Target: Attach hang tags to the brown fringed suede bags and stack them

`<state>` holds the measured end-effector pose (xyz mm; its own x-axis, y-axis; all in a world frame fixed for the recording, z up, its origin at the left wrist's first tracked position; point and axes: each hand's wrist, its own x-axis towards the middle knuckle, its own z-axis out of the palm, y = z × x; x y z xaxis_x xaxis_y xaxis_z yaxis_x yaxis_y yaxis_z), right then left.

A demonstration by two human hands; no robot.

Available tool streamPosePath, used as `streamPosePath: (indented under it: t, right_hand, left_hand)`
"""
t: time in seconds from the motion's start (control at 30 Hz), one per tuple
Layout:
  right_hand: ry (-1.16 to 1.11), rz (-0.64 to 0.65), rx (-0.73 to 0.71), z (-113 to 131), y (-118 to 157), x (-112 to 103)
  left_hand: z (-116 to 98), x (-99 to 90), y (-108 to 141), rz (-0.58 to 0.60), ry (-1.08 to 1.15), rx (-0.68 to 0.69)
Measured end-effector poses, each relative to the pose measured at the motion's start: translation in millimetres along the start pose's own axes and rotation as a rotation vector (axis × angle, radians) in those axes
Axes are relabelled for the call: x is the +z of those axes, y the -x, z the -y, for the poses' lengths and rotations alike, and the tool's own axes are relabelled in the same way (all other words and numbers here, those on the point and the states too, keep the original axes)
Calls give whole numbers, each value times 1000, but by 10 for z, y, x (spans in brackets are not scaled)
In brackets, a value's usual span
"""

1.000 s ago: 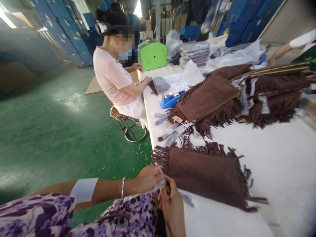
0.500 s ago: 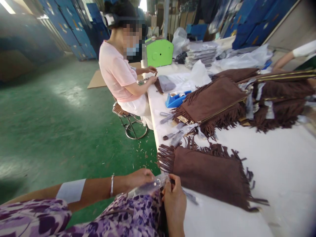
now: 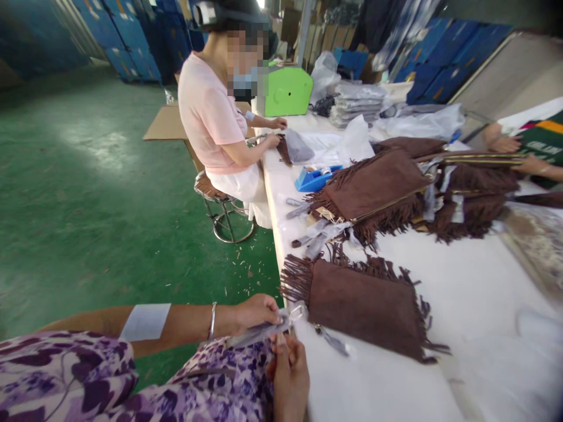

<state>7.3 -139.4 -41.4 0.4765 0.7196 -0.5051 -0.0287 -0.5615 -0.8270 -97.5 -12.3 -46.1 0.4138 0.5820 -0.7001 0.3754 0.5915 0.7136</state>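
Observation:
At the table's near left edge, my left hand [image 3: 260,310] pinches a clear plastic sleeve [image 3: 255,335] that wraps a dark strap. A metal buckle [image 3: 297,312] shows at the sleeve's upper right end. Just below it, my right hand [image 3: 288,357] has thumb and fingers pressed together at the strap's lower side; what lies between them is too small to make out. A brown fringed bag [image 3: 365,305] lies flat on the white table to the right of both hands, with a plastic-wrapped pull [image 3: 333,340] beside its lower edge.
More brown fringed bags [image 3: 378,181] are piled beyond, near a blue tape dispenser [image 3: 317,177]. A person in pink [image 3: 211,111] sits at the table's left side by a green machine [image 3: 288,91]. Another person's hands [image 3: 504,143] are at the far right.
My right hand has moved left and down, away from the bag's corner. The buckle now shows clear of my fingers. The far-right person's hands have come into view at the bags.

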Motion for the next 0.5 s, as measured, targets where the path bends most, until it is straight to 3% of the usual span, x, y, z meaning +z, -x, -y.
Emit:
streamPosePath:
  t: [0.07,0.27,0.5]
  right_hand:
    - [-79,37,29,-70,-3,91]
    - [-93,-38,-17,-20,-99,144]
    - [-86,25,54,0,-79,154]
  left_hand:
    - [50,16,-3,-9,4,39]
    - [68,-47,93,-18,-128,177]
    - [-21,-138,46,-15,-153,122]
